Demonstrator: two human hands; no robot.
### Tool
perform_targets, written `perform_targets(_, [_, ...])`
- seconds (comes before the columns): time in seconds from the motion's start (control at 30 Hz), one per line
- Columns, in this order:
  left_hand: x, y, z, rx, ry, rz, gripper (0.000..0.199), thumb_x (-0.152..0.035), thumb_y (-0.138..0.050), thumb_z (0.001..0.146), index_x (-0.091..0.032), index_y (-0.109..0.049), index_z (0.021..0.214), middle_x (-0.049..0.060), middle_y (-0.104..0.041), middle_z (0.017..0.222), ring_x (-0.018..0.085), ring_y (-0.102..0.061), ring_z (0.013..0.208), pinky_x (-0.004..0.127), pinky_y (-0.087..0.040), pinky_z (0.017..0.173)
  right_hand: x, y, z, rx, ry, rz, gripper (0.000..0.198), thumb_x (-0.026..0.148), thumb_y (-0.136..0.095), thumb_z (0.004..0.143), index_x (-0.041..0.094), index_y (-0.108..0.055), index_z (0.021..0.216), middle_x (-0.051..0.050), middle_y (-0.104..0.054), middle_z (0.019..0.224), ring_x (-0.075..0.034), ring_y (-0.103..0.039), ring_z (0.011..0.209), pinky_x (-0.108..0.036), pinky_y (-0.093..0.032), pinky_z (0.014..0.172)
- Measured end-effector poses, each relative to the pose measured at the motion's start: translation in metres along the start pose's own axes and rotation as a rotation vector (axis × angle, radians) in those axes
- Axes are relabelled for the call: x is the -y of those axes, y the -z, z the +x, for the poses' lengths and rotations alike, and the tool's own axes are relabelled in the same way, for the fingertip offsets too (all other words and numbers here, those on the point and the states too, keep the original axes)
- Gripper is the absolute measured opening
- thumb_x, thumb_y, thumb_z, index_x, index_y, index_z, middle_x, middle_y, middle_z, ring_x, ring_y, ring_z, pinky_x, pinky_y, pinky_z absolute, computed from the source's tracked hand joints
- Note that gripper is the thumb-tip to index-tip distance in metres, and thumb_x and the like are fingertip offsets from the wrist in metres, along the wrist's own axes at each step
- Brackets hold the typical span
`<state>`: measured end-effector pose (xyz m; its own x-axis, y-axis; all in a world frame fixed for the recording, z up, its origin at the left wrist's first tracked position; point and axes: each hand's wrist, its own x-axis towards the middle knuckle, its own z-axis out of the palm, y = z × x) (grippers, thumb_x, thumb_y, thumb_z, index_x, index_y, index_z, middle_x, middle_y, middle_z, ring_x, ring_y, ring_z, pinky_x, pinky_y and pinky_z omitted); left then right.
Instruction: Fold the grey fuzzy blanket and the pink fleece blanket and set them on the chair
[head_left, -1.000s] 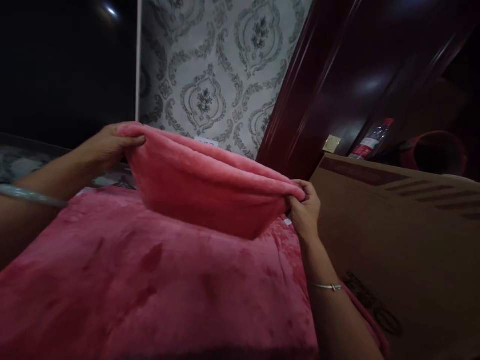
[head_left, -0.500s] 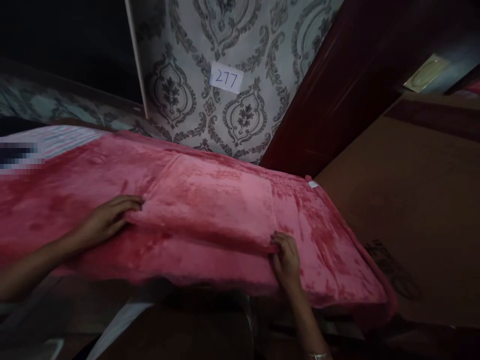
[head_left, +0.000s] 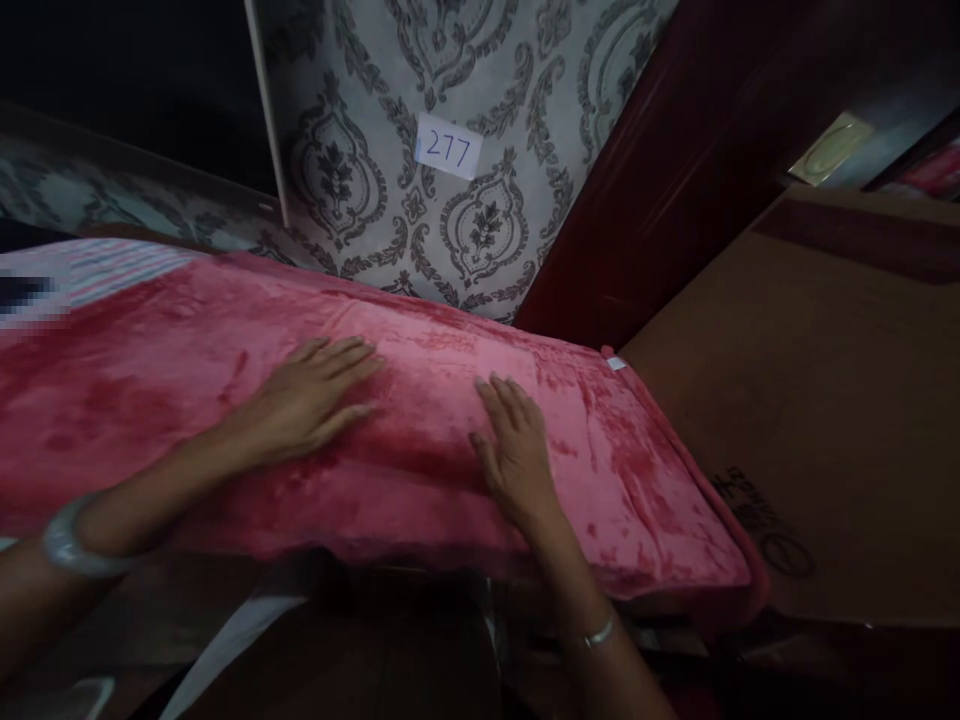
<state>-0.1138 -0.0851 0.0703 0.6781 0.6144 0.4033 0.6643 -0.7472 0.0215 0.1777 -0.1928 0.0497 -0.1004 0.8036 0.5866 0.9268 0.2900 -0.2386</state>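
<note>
A folded pink plush piece [head_left: 427,385], a garment or blanket of a kind I cannot make out, lies on a larger pink plush cover [head_left: 630,470]. My left hand [head_left: 311,395] rests on its left part, palm down with the fingers stretched out. On the right part lies my right hand [head_left: 514,440], its fingers also extended and the palm down. Neither hand grips the fabric. The folded piece has almost the same colour as the cover, so its edges are hard to make out.
Striped cloth [head_left: 127,270] lies at the far left end of the cover. A large cardboard box [head_left: 817,400] stands on the right beside a dark red post [head_left: 600,200]. Behind is a patterned wall with a paper marked 277 [head_left: 448,147], and a dark screen [head_left: 135,90].
Both hands have let go of the folded piece's near corners. They have moved inward and away from me, and now lie flat on top of it.
</note>
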Motion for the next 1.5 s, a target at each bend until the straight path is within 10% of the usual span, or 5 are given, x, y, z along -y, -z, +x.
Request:
perform_targets(0.2, [-0.018,-0.054,0.022,0.162,0.120,0.068,0.080,-0.070,-0.044,0.088,-0.025,-0.038,0.154,0.012,-0.024,0.165,0.038,-0.017,0.153,0.060,-0.009,0.122,0.004,-0.049,0.030,0.371,-0.154,-0.126,0.062,0.049,-0.047,0.099,0.030,-0.033,0.157,-0.004,-0.018,0.167,-0.035,-0.010,0.153,-0.063,-0.014,0.120])
perform_targets(0.43, [-0.005,-0.088,0.004,0.133,0.153,0.083,0.079,-0.069,-0.050,0.085,-0.033,-0.037,0.154,0.008,-0.023,0.166,0.041,-0.017,0.152,0.065,-0.008,0.119,-0.007,-0.080,0.008,0.352,-0.188,-0.113,0.062,0.048,-0.047,0.100,0.034,-0.029,0.158,0.002,-0.016,0.167,-0.030,-0.007,0.154,-0.056,-0.010,0.123])
perform_targets(0.77, [-0.003,-0.089,0.005,0.071,0.148,0.071,0.078,-0.071,-0.048,0.084,-0.033,-0.042,0.152,0.008,-0.030,0.163,0.041,-0.023,0.150,0.064,-0.013,0.118,-0.004,-0.046,0.052,0.544,-0.193,-0.062,0.057,0.049,-0.041,0.102,0.028,-0.037,0.155,-0.007,-0.033,0.162,-0.032,-0.029,0.148,-0.058,-0.019,0.119])
perform_targets(0.97, [-0.002,-0.086,0.007,0.080,0.163,0.061,0.078,-0.070,-0.048,0.084,-0.032,-0.041,0.152,0.007,-0.028,0.164,0.040,-0.021,0.151,0.066,-0.014,0.119,-0.030,-0.045,0.117,0.300,-0.381,-0.131,0.058,0.048,-0.037,0.103,0.026,-0.032,0.157,-0.009,-0.028,0.164,-0.029,-0.017,0.152,-0.059,-0.013,0.120])
perform_targets(1.5, [0.012,-0.044,0.025,0.356,0.124,-0.120,0.073,-0.066,-0.046,0.089,-0.027,-0.045,0.150,0.011,-0.031,0.162,0.035,-0.028,0.150,0.058,-0.028,0.120,-0.087,-0.089,0.094,0.337,-0.609,-0.106,0.060,0.047,-0.027,0.104,0.023,-0.026,0.159,-0.009,-0.019,0.167,-0.026,-0.009,0.154,-0.061,-0.016,0.119])
